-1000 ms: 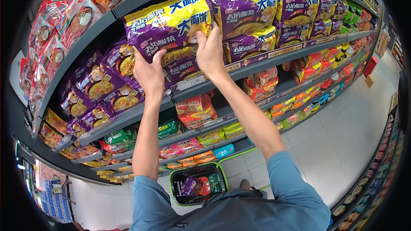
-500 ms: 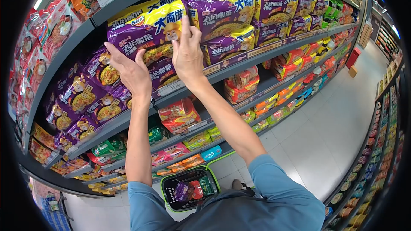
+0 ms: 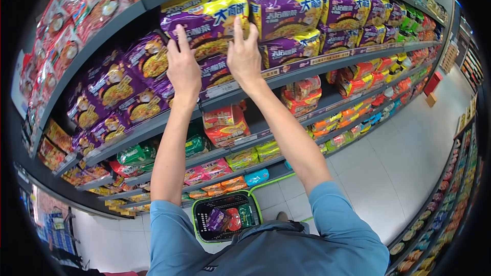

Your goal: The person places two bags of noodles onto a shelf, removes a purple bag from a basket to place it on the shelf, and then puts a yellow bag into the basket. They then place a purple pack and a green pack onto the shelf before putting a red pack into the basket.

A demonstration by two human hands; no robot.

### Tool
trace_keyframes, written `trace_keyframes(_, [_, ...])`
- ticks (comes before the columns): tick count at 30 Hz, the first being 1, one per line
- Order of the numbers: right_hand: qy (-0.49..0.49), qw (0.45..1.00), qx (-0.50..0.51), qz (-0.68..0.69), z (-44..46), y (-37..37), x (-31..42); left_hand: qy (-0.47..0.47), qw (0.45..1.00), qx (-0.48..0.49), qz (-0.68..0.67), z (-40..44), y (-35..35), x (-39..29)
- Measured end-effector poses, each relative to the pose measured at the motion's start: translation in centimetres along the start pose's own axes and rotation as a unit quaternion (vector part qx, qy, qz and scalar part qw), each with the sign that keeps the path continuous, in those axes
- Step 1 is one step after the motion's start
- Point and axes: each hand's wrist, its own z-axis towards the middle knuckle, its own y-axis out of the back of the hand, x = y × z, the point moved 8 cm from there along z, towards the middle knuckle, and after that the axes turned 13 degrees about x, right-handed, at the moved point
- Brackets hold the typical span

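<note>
A purple and yellow multipack of instant noodles stands on the upper shelf in front of me, on top of another purple pack. My left hand is at the front of the upper pack near its left end, fingers stretched out and partly spread. At its right end, my right hand has its fingers pointing up against the front. Neither hand is wrapped around the pack. Matching multipacks stand close on the right, and purple noodle packs lean on the left.
Below runs a shelf with red noodle packs and more colourful packs. A black shopping basket with a green rim stands on the floor by my feet, holding several packs. The tiled aisle stretches right, with another stocked shelf opposite.
My left hand has turned from the pack's left edge to its front, fingers now upward. The right hand's fingers have moved lower on the pack. The view has shifted slightly.
</note>
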Motion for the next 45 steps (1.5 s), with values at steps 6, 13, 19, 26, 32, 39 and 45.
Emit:
trace_keyframes(6, [-0.018, 0.999, 0.034, -0.015, -0.6, 0.8, 0.4, 0.003, 0.998, 0.053, 0.036, 1.4, 0.8, 0.6])
trace_keyframes(13, [-0.045, 0.996, 0.075, -0.019, -1.5, 1.1, 0.4, -0.023, 0.998, 0.056, -0.03, 1.6, 0.3, 1.7])
trace_keyframes(19, [-0.039, 0.997, 0.06, -0.039, -1.6, 1.8, 1.2, 0.01, 0.995, 0.066, -0.068, -0.2, 0.7, 1.9])
trace_keyframes(26, [0.012, 0.998, 0.005, -0.058, -1.4, 3.1, 2.0, -0.002, 0.999, 0.046, 0.003, -1.4, 1.7, 1.6])
trace_keyframes(32, [0.059, 0.993, -0.039, -0.093, -0.5, 5.3, 3.7, 0.003, 0.998, 0.063, -0.01, -1.5, 1.3, 2.2])
trace_keyframes(39, [0.156, 0.958, -0.059, -0.232, 1.2, 5.4, 6.0, 0.04, 0.994, 0.076, -0.07, -0.9, 1.6, 2.5])
trace_keyframes(45, [0.19, 0.933, -0.041, -0.303, 3.3, 2.3, 5.4, 0.048, 0.996, 0.044, -0.068, -0.2, 0.9, 2.1])
